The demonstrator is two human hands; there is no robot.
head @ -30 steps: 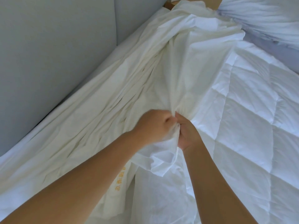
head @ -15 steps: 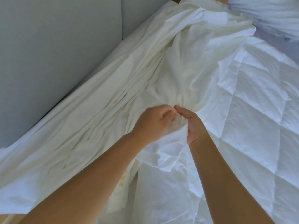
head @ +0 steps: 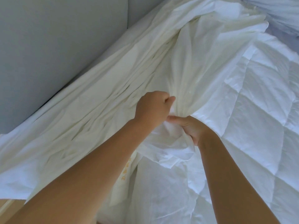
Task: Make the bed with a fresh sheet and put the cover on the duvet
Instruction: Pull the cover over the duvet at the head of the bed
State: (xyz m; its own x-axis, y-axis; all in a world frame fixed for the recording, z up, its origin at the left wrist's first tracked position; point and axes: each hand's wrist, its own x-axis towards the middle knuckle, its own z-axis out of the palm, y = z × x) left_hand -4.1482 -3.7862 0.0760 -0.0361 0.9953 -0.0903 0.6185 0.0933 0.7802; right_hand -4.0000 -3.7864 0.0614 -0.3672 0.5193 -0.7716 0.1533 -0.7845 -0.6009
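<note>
- Head view: the left hand (head: 153, 109) is closed into a fist, its fingers curled round a gathered bunch of the cream-white cover (head: 186, 70).
- The right hand (head: 191, 128) sits just below and to the right of the left one, nearly touching it. Its thumb lies across the cloth towards the left hand and its other fingers curl under the same bunch, so both hands grip the cover at one spot.
- From that spot the cover fans out in long pleats, up towards the far end of the bed and out to the left along the grey wall (head: 48, 54).
- A loose, crumpled flap of the cover hangs down below the two hands, between the forearms.
- The quilted white duvet (head: 250, 118) lies flat on the bed to the right of the hands, its stitched diamonds showing. The cover's edge rests on top of it just beside the right hand.
- A small line of yellow marks (head: 126, 168) shows on a cream strip of cloth below the left forearm; I cannot read them.
- A pale blue-grey bundle of bedding (head: 283, 12) lies at the far right corner, well apart from the hands.
- A bit of light wood (head: 9, 206) shows at the lower left edge, under the hanging cloth.
</note>
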